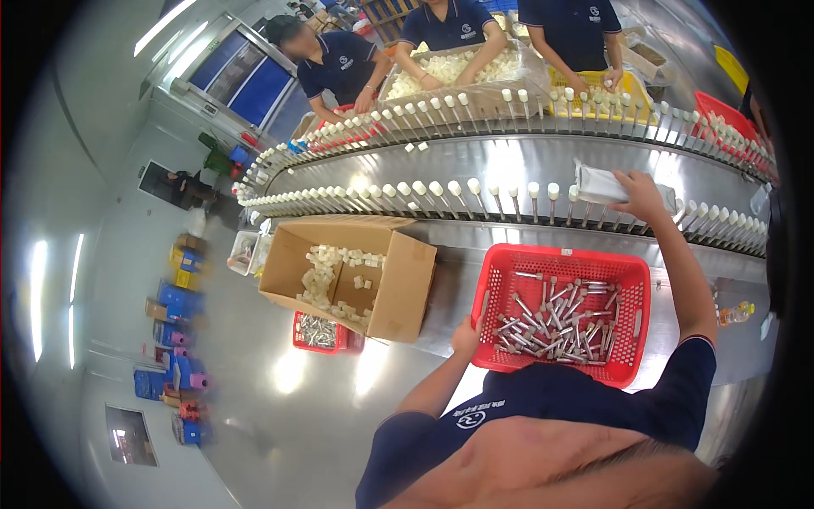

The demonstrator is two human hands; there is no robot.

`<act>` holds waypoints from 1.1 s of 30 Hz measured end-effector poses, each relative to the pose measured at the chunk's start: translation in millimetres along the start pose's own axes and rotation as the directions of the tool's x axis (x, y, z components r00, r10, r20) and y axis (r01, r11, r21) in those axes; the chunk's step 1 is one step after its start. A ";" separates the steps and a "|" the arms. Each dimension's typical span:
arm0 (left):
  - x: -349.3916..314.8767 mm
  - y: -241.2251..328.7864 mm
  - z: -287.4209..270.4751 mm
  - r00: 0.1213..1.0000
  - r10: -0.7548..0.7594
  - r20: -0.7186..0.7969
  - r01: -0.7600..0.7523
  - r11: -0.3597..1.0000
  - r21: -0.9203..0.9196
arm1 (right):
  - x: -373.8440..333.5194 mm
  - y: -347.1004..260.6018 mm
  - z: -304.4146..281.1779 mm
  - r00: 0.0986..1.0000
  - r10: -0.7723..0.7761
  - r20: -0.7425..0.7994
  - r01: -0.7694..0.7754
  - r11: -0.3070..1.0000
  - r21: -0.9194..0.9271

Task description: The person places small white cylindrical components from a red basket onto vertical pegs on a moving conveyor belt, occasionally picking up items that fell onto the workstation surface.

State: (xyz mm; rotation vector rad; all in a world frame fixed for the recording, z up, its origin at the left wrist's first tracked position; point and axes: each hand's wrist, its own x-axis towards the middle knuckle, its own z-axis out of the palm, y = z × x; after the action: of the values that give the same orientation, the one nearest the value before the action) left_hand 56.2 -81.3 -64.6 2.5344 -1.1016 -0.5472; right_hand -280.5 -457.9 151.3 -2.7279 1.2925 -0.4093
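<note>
My right hand [642,197] reaches over the near row of the conveyor and is closed on a long white packet [600,184] that looks plastic-wrapped. Just below it, upright silver rods with white caps [553,192] line the track. A red perforated plastic basket [631,263] sits right in front of me. Lying loose inside are many silver rods [555,321] with blunt, duller tips. My left hand [465,335] grips the basket's left side by the rim, its fingers partly hidden.
An open cardboard box [407,284] with white cap-like pieces stands left of the basket. Below it is a small red basket [341,338] of metal parts. Co-workers handle white pieces across the looped conveyor [373,165]. A bottle [736,313] lies at the right.
</note>
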 end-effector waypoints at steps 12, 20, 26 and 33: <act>-2.3 -0.4 5.2 0.997 0.001 0.078 -0.008 0.996 0.086 | 5.8 -0.6 -1.5 0.996 0.021 -0.083 -0.020 1.000 0.010; 1.2 -3.3 10.3 0.998 0.003 0.055 -0.009 0.995 0.101 | -4.9 28.4 -4.5 0.998 0.062 0.010 -0.062 0.998 0.016; -3.6 6.8 3.8 0.996 -0.025 0.081 0.015 0.991 0.130 | 5.4 4.1 -2.4 0.992 0.005 -0.123 0.002 0.999 0.053; -2.4 -2.2 12.6 0.999 -0.014 0.050 0.010 0.996 0.091 | -5.3 22.0 1.1 1.000 -0.019 -0.010 0.018 0.999 -0.027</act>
State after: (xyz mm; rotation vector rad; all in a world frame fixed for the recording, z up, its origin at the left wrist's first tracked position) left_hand 50.2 -79.8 -76.1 2.6200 -1.1545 -0.5798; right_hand -299.8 -467.8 144.8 -2.7656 1.2855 -0.4114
